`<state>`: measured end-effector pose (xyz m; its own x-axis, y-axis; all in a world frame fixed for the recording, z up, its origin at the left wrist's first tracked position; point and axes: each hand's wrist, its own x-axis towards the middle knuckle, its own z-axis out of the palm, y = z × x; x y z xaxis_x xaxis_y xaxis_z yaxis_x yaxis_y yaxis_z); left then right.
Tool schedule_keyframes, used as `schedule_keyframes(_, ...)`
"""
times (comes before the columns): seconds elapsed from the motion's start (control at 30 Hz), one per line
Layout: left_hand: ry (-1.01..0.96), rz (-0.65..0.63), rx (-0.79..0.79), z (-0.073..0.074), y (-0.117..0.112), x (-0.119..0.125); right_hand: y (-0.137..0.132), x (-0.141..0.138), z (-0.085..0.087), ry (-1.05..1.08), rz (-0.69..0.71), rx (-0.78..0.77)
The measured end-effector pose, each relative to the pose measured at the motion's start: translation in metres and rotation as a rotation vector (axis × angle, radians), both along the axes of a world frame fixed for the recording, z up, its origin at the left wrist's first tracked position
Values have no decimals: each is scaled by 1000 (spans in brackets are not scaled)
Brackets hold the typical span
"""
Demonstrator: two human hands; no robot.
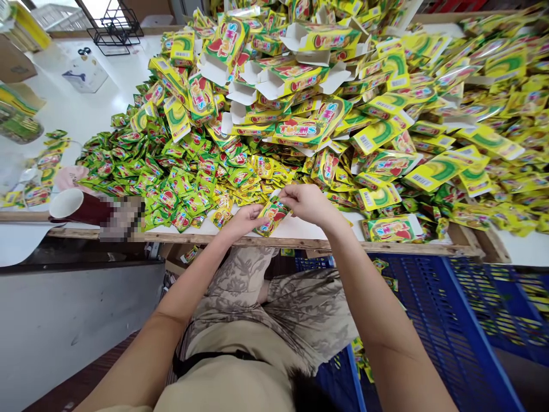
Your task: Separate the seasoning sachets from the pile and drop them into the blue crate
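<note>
Left grip grasping a printed carton, frame centre, right grip pinching its upper end, carton contents hidden, blue crates lower right holding yellow packets.

A small yellow-and-green carton (a red watermelon slice printed on its face) is held slanted between the left hand and the right hand at the table's front edge, its far end partly covered.

A white counter with a wooden edge stretched across the room, light gleaming on its left part; below stood a grey panel beside a dark reddish-brown floor.
</note>
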<state>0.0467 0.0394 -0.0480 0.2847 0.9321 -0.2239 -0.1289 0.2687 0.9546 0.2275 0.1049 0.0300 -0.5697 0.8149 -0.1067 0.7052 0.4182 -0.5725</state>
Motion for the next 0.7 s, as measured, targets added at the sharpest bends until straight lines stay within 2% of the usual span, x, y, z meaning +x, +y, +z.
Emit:
schedule_keyframes(0.2, 37, 58, 7, -2, 0, 4, 6, -6, 12, -30, 69, -119)
schedule_keyframes(0.3, 48, 20, 31, -1, -1, 4, 9, -10, 15, -63, 109, -190)
schedule_keyframes(0.43, 84, 19, 45, 0, -1, 4, 13, -17, 13, -95, 170, -185)
schedule_keyframes(0.7, 178, 32, 82, -10, 2, 3, 21, -25, 9, -124, 240, -265)
